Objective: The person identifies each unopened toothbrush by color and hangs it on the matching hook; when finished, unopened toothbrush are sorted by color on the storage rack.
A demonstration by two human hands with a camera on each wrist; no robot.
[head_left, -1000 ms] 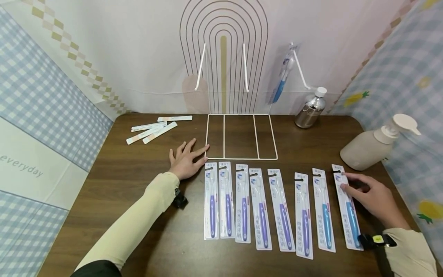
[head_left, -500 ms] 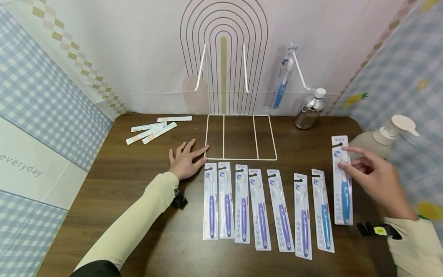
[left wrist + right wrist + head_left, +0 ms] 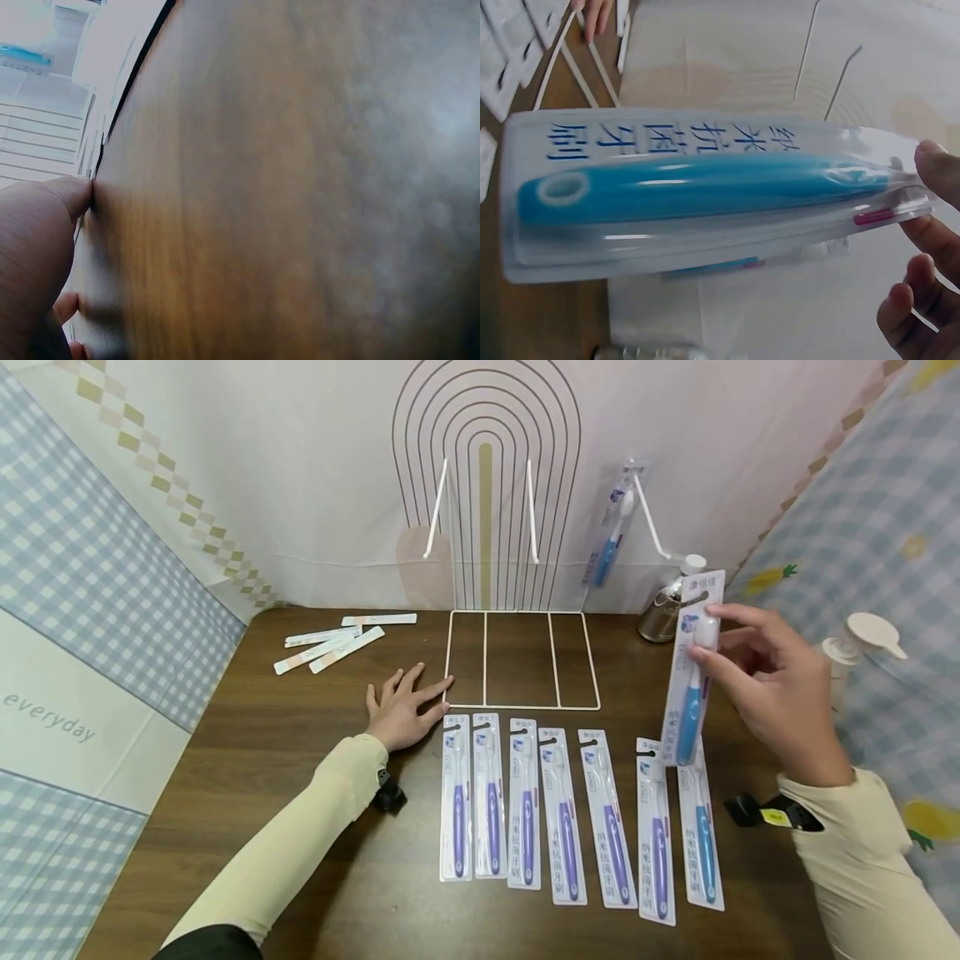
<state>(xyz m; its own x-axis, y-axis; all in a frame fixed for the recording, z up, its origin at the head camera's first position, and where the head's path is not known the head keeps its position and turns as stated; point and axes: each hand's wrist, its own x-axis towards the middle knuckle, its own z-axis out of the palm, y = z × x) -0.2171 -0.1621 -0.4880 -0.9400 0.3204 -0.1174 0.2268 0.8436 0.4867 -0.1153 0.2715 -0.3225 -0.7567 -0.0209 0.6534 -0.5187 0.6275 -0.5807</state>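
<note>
The right hand pinches a blue packaged toothbrush near its top, between thumb and fingertips, and holds it upright in the air above the right end of the row of packs on the wooden table. In the right wrist view the same pack fills the frame, its blue handle under clear plastic, with the fingers at its head end. The left hand lies flat on the table with its fingers spread and straight, gripping nothing, its fingertips touching the front left corner of the white wire rack. Seven packaged toothbrushes lie side by side in front of the rack. Another blue toothbrush pack hangs on the rack's right hook, beside a metal bottle. A pump dispenser stands behind the right hand.
</note>
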